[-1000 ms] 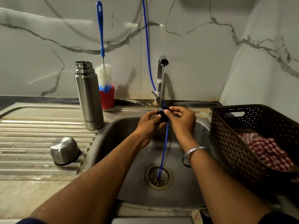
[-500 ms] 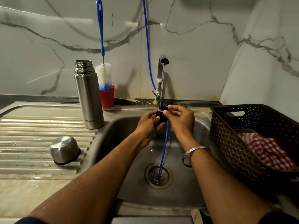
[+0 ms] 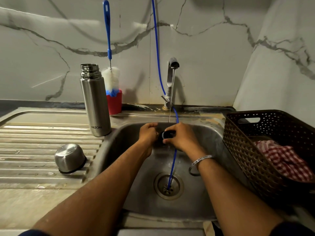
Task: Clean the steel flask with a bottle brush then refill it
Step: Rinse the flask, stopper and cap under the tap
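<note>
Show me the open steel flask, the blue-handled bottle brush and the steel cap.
Open steel flask [image 3: 95, 103], head view, mid body.
Blue-handled bottle brush [image 3: 111, 79], head view, white bristles.
Steel cap [image 3: 69, 157], head view, domed side.

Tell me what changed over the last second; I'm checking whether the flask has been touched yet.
The left hand and right hand dropped lower into the sink, bringing the black stopper down under the running tap. The right hand grips it; the left hand's hold is unclear. The steel flask, bottle brush and steel cap stayed put.
</note>
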